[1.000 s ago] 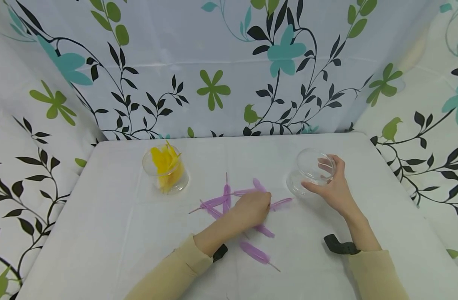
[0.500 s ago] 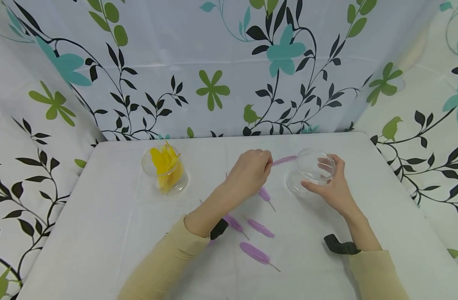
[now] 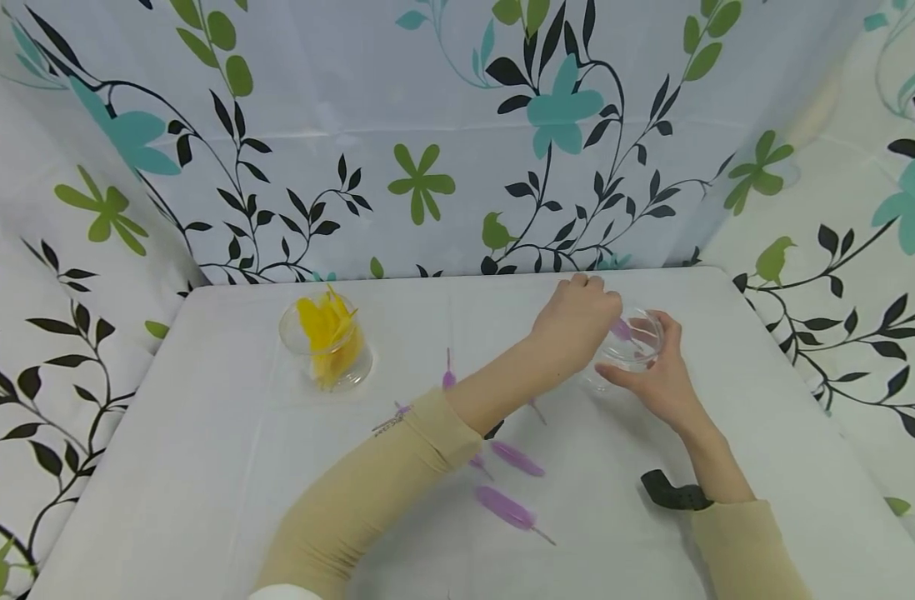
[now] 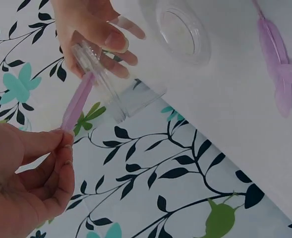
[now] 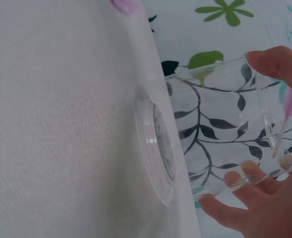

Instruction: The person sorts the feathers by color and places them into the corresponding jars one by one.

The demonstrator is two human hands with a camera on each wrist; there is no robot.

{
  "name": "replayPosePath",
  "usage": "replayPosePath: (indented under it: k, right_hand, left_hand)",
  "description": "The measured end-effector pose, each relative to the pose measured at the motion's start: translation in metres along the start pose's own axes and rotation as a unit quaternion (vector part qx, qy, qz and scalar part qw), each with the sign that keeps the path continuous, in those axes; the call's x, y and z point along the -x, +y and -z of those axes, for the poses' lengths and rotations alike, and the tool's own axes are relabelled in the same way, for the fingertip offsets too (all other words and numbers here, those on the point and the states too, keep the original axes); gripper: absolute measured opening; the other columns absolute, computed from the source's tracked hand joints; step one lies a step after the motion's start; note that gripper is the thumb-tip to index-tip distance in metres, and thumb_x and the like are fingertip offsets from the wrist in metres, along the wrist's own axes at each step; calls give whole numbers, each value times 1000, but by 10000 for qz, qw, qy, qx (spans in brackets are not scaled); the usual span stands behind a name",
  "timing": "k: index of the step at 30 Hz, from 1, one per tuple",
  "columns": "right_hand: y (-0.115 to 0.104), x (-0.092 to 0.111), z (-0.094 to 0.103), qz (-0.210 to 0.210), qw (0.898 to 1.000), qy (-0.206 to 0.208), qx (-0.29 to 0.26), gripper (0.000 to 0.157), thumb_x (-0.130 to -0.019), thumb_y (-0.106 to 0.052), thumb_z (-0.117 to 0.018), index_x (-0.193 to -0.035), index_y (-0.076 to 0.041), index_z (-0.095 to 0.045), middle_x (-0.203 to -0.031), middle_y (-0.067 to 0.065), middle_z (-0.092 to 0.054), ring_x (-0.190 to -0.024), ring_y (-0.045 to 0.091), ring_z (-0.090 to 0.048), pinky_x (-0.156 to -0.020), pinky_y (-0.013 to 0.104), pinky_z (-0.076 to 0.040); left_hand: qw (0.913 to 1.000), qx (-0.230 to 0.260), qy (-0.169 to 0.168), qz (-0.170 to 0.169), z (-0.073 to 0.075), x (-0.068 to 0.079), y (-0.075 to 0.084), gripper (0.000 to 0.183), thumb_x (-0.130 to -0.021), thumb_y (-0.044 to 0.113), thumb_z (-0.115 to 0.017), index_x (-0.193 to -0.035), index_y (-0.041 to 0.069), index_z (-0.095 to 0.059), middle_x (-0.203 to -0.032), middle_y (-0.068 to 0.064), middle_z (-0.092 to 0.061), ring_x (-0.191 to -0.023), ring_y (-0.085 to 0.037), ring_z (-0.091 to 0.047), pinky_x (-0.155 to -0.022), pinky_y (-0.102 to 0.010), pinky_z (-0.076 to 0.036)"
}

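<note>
Between thumb and fingertips, my left hand [image 3: 577,325] pinches a purple feather [image 4: 79,104] at one end. The feather slants down, and its quill end lies within the mouth of a clear glass jar [image 5: 220,119]. My right hand [image 3: 663,375] grips the jar near its rim, thumb on one side and fingers round the other. The jar stands at the right of the table, its round base on the white cloth. More purple feathers [image 3: 506,507] lie scattered at the table's middle, some of them hidden under my left forearm.
A second clear glass jar [image 3: 362,371] stands at the back left with several yellow feathers [image 3: 326,329] upright in it. The white table [image 3: 202,433] ends at a patterned curtain [image 3: 300,125] behind and at both sides.
My left hand has picked a purple feather up off the table and carried it right and away from me to the jar's mouth. The right hand stays on the jar.
</note>
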State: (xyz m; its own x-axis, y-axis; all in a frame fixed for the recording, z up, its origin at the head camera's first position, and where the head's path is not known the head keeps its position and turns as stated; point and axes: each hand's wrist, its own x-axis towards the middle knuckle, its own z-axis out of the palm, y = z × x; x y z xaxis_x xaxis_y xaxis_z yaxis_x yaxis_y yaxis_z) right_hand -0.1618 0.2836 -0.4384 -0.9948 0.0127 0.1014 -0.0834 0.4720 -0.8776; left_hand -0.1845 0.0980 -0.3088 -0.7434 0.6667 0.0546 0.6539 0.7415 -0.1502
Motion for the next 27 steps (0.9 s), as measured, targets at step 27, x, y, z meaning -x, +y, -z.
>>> replayPosePath:
  k: [27]
  right_hand:
    - [1, -1, 1, 147, 9999, -29, 83, 106, -80, -15, -83, -152, -14, -5, -156, 19, -31, -144, 42, -29, -105, 75, -28]
  left_hand:
    - [9954, 946, 5, -127, -28, -24, -4, 24, -95, 24, -69, -117, 31, -72, -108, 16, -73, -109, -11, -56, -102, -34, -41]
